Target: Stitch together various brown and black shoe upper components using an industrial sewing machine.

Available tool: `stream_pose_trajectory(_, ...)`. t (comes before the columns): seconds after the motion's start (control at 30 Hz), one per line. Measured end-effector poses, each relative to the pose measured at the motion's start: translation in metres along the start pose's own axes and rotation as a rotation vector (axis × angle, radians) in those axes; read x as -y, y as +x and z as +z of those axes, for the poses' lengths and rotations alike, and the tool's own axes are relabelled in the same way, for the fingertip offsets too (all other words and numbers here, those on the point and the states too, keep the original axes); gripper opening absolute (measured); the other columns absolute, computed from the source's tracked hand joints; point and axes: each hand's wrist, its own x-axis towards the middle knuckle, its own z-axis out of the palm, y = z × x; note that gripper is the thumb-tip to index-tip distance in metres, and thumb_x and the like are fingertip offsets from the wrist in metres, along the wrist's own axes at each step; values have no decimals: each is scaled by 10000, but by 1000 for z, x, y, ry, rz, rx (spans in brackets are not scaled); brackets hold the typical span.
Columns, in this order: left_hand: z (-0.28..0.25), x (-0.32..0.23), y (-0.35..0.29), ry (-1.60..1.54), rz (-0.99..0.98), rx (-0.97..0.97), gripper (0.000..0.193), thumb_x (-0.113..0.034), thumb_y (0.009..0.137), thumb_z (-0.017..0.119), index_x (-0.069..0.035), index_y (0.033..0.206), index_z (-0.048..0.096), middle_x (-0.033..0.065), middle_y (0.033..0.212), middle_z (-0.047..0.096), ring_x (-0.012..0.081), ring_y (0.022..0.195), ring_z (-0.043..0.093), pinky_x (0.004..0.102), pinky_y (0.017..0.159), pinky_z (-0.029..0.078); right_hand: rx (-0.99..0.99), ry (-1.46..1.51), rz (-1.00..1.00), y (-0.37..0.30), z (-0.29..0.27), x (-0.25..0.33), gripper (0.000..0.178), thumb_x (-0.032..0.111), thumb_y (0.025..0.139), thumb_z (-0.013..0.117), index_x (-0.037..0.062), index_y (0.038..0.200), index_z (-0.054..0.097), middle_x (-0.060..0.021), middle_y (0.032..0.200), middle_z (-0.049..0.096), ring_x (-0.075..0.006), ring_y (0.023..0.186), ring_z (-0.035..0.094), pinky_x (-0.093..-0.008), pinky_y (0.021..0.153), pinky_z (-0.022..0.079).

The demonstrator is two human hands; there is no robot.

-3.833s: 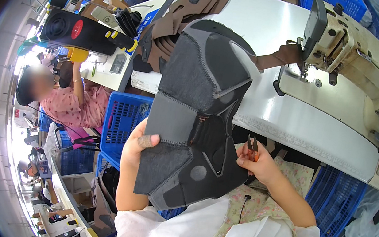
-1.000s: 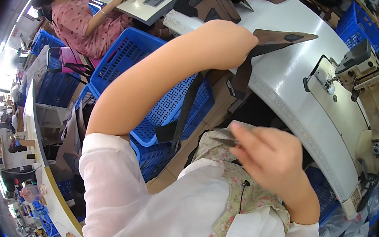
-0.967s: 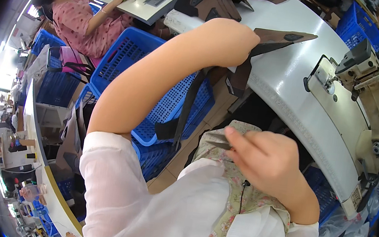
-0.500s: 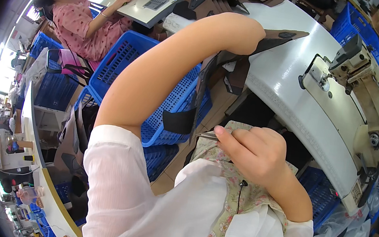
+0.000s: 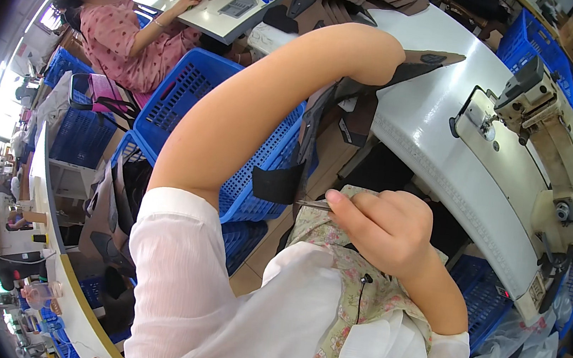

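Note:
My left hand [image 5: 378, 60] is bent over at the wrist and grips a brown and black fabric piece [image 5: 414, 69]; its fingertips are hidden from view. The piece hangs down over the table's near edge, with a broad black strap [image 5: 277, 182] at its lower end. Closed in a fist in front of my apron, my right hand [image 5: 387, 231] holds a slim metal tool [image 5: 313, 204] between thumb and fingers. The tool's tip points left and meets the edge of the hanging piece beside the strap. Whether it is snips or tweezers is not clear.
A sewing machine [image 5: 547, 150] stands on the white table [image 5: 428, 100] to the right. More brown pieces [image 5: 344, 3] are stacked at the table's far end. Blue crates [image 5: 189, 95] stand at left, below the work. A co-worker [image 5: 114, 36] sits at another table, far left.
The hanging piece and its black strap have shifted slightly right, so the edge now meets the tool's tip. My left hand has moved a little right and down; my right hand hardly moved.

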Motion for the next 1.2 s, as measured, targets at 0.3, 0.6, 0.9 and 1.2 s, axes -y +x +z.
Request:
stream_pose_trajectory(0.3,2,-5,21,1,42,43,320,-157,866,535,8,1102,673,202,1011,691,349,960,675,451,845,529,78,-199,54,7,-22,25,365,63,715,736,26,1078,727,-52,809,646,-132,520,494,-259,442,376)
stream_pose_trajectory(0.6,-1,-19,40,-17,7,147,371,-53,771,491,53,1077,673,247,941,688,361,777,710,442,638,571,183,-471,200,13,-51,63,408,80,716,685,7,1116,716,-5,759,574,-114,552,488,-241,450,363)
stream_pose_trajectory(0.9,-13,-33,45,-110,-45,270,430,-20,793,462,82,1185,606,264,992,670,355,658,713,427,517,596,243,-485,262,5,-58,67,417,88,722,687,1,1129,692,-12,790,594,-123,594,542,-255,479,411)
stream_pose_trajectory(1.2,3,11,-14,-172,-85,6,353,-98,832,495,14,1099,696,231,958,707,362,793,709,460,727,568,170,-30,96,-2,-70,70,450,111,704,814,57,1125,667,-26,787,643,-183,550,545,-313,495,404)
